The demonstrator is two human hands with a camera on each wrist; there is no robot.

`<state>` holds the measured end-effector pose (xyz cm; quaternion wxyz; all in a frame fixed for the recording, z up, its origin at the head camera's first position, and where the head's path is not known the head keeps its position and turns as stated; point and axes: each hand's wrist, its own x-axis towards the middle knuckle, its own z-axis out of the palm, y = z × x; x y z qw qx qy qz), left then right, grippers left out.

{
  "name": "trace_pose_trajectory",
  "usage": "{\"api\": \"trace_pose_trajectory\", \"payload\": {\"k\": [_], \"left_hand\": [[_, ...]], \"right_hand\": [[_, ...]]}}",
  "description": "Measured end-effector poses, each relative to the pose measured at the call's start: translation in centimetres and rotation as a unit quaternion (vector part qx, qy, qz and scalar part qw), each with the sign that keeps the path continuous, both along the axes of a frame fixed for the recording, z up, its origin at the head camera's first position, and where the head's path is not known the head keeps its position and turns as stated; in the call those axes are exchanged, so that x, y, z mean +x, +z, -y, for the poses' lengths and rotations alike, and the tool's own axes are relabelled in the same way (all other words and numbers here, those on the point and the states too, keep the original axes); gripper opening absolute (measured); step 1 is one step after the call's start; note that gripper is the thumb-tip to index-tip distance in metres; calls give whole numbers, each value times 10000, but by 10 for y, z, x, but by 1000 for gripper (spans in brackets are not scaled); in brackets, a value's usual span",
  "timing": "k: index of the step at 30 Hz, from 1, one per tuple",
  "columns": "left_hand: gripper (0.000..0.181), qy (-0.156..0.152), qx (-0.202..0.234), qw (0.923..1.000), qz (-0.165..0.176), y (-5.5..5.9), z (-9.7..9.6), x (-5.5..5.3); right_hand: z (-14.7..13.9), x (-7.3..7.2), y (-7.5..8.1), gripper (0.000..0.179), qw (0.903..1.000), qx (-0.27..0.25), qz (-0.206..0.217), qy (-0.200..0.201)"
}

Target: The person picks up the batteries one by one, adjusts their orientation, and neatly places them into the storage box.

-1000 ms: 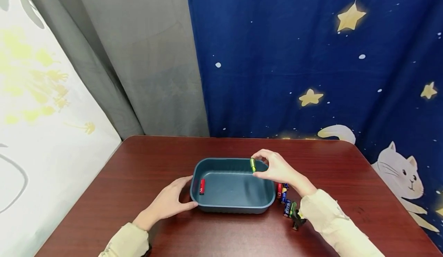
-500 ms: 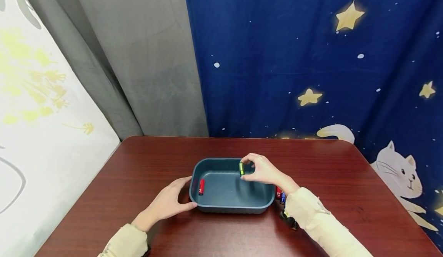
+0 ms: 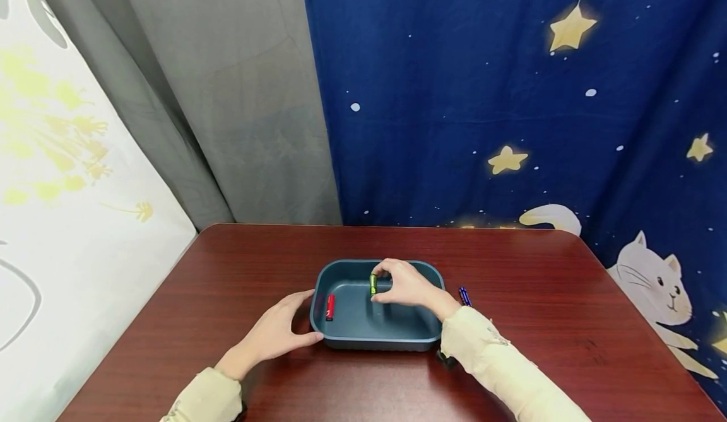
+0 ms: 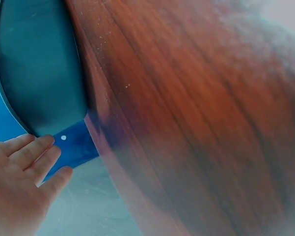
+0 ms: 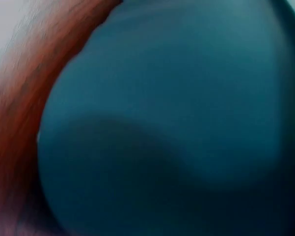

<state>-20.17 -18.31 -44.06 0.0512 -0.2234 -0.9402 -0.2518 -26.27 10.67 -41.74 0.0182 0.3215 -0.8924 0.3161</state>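
Note:
A teal rectangular basin (image 3: 392, 335) sits on the table. My left hand (image 3: 277, 326) is at its left end with the fingers extended, the thumb near the front corner and the fingertips against the outer side. The left wrist view shows those fingertips (image 4: 44, 141) touching the basin wall. Over the inside of the basin, my right hand (image 3: 407, 285) pinches a green battery (image 3: 373, 284) upright between thumb and fingers. On the basin floor near the left end lies a red battery (image 3: 330, 307). The right wrist view is filled with the basin's blurred teal wall (image 5: 137, 88); the right hand is not seen there.
To the right of the basin a blue battery (image 3: 465, 296) lies on the brown table (image 3: 272, 252); the right sleeve (image 3: 488, 346) hides the batteries around it. A grey curtain and a blue starry curtain (image 3: 431, 125) hang behind the table.
My right hand has moved left and lower over the basin, carrying the green battery from the right end toward the middle. The sleeve now covers most batteries at the right. The left hand stays put.

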Motion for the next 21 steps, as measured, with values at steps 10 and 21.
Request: {"api": "trace_pose_trajectory", "payload": {"k": [10,21], "left_hand": [[80,45,5,9999,128,0,-1,-1],[79,-22,18,9999,101,2,-1,1]], "right_hand": [[27,4,-6,41,9991,426,20,80],[53,0,-14,46,9951,972,-12,206]]}}
